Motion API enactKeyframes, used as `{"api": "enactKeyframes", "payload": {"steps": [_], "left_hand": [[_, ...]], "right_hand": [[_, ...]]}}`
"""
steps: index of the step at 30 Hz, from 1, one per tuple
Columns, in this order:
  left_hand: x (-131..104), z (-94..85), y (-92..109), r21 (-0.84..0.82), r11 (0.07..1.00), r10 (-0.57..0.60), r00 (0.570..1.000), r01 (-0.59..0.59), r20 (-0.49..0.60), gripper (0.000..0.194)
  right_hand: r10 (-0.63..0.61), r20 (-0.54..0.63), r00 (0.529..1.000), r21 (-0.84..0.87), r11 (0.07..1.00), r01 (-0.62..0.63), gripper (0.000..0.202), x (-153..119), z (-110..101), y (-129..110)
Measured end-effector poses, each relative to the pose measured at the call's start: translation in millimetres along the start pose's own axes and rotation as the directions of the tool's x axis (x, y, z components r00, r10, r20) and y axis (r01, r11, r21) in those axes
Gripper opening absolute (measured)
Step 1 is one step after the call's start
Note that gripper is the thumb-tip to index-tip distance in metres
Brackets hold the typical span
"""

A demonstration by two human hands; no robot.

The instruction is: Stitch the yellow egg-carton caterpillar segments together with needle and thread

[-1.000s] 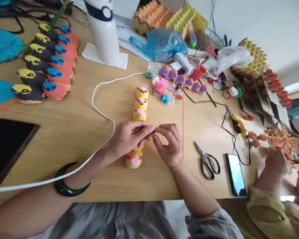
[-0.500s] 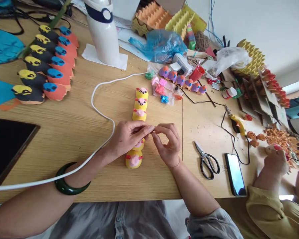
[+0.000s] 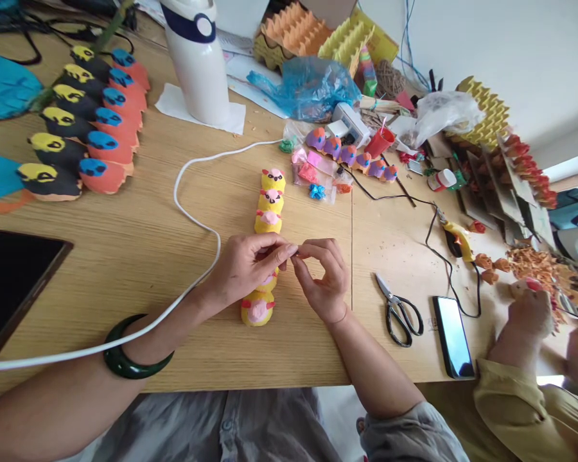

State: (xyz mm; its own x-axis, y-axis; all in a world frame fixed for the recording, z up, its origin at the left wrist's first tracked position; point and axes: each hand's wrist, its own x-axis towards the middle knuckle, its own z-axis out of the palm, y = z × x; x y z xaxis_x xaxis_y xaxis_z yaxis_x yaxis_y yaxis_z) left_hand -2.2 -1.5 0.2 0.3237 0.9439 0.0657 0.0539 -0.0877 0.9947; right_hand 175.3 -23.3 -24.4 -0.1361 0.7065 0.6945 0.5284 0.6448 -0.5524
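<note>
I can see the left hand and right hand meeting, fingers of both pinched on a tiny dark piece. Beneath the left hand, the yellow egg-carton strip runs from twelve to six o'clock; scissors lie on the tabletop at the hands' four o'clock.

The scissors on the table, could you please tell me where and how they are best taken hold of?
Probably by the black handles, with the right hand coming from the near edge of the table: the scissors lie flat, their handles facing that edge and their blades pointing away from it.
</note>
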Motion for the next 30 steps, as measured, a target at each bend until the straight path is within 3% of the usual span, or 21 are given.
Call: {"api": "enactKeyframes", "payload": {"steps": [10,16,19,21,24,26,30], "left_hand": [[0,-1.8,1,-0.041,0.999,-0.012,0.999,0.013,0.033,0.029],[0,-2.8,1,0.106,0.992,0.068,0.998,-0.069,0.018,0.036],[2,-4.5,-3,0.134,0.989,0.079,0.994,-0.068,-0.081,0.032],[4,-6.1,-6,0.062,0.998,0.02,0.984,-0.009,-0.179,0.03],[9,-8.0,-10,-0.12,0.992,-0.065,0.968,0.036,-0.241,0.03],[10,-8.3,-12,-0.189,0.981,-0.085,0.967,0.04,-0.24,0.03],[9,-7.7,-12,-0.235,0.97,-0.104,0.975,0.057,-0.196,0.025]], "right_hand": [[-0.023,0.0,1.0,-0.014,1.0,0.023,0.016,0,1,2],[-0.02,0.005,1.0,-0.011,1.0,0.021,0.012,-1,0,-1],[0.129,-0.05,0.99,0.118,0.985,-0.123,0.007,-3,0,-3],[0.368,-0.049,0.929,0.257,0.903,-0.344,0.01,-4,1,-3],[0.645,0.05,0.762,0.437,0.672,-0.598,0.025,-2,4,0],[0.723,0.104,0.683,0.507,0.552,-0.661,0.029,0,6,2],[0.781,0.152,0.605,0.562,0.435,-0.703,0.027,3,7,6]]}}
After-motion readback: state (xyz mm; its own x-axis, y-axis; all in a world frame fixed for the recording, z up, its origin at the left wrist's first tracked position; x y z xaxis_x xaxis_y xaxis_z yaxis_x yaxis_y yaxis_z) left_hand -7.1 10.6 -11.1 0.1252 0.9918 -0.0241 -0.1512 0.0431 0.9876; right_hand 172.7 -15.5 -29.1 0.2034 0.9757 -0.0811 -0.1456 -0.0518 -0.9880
